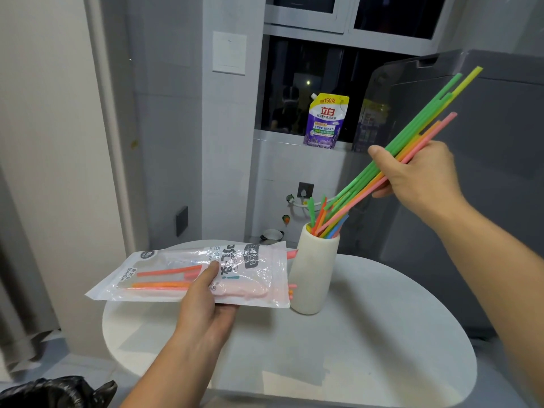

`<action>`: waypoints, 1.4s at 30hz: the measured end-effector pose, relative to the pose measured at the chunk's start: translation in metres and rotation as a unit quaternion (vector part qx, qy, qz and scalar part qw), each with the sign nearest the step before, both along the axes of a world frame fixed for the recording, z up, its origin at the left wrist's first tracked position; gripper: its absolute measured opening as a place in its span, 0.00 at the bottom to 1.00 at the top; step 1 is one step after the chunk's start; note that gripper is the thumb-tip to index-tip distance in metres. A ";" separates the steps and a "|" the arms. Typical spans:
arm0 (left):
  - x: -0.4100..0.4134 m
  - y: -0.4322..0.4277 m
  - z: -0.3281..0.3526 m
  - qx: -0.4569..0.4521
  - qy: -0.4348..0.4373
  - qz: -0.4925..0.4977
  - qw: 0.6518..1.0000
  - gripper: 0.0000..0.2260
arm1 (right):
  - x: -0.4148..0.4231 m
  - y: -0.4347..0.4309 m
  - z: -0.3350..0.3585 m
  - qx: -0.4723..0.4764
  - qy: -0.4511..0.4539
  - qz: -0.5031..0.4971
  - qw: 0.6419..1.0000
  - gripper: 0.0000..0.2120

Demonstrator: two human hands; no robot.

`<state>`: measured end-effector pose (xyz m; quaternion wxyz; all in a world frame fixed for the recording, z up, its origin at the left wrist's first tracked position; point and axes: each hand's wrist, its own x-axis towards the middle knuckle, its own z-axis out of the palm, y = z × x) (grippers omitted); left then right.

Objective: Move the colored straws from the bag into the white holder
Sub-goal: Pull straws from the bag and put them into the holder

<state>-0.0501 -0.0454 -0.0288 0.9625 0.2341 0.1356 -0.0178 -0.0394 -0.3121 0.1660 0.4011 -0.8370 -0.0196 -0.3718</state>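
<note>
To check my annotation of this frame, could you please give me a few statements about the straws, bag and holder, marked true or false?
1. The right hand grips a bundle of green, yellow, orange and pink plastic straws. True.
2. The clear plastic bag is empty. False: orange and pink straws lie inside it.
3. The left hand holds that bag. True.
4. The white cylindrical holder lies on its side. False: it stands upright on the round white table.

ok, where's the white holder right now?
Head view, centre-right: the white holder stands on the round table, just right of the bag the left hand holds.
</note>
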 end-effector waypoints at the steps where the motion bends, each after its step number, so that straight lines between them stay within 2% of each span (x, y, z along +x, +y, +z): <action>1: 0.000 0.000 0.000 0.000 0.001 0.000 1.000 0.09 | 0.000 0.000 0.000 -0.002 0.002 0.001 1.000 0.16; 18: -0.001 -0.002 0.003 -0.008 0.003 -0.004 1.000 0.08 | 0.022 0.009 -0.020 -0.060 0.107 0.003 0.992 0.16; 26: -0.001 -0.003 0.003 -0.007 -0.001 -0.006 1.000 0.08 | 0.046 0.017 -0.036 -0.105 0.133 -0.005 0.985 0.12; 32: 0.000 -0.003 0.004 -0.008 0.004 -0.007 1.000 0.09 | 0.060 0.019 -0.057 -0.114 0.201 0.004 0.973 0.15; 37: -0.002 -0.002 0.006 -0.019 0.011 -0.011 1.000 0.08 | 0.061 0.022 -0.061 -0.099 0.173 0.002 0.980 0.22; 42: -0.004 -0.004 0.007 -0.018 0.013 -0.012 1.000 0.08 | 0.055 0.029 -0.062 -0.057 0.087 0.047 0.994 0.32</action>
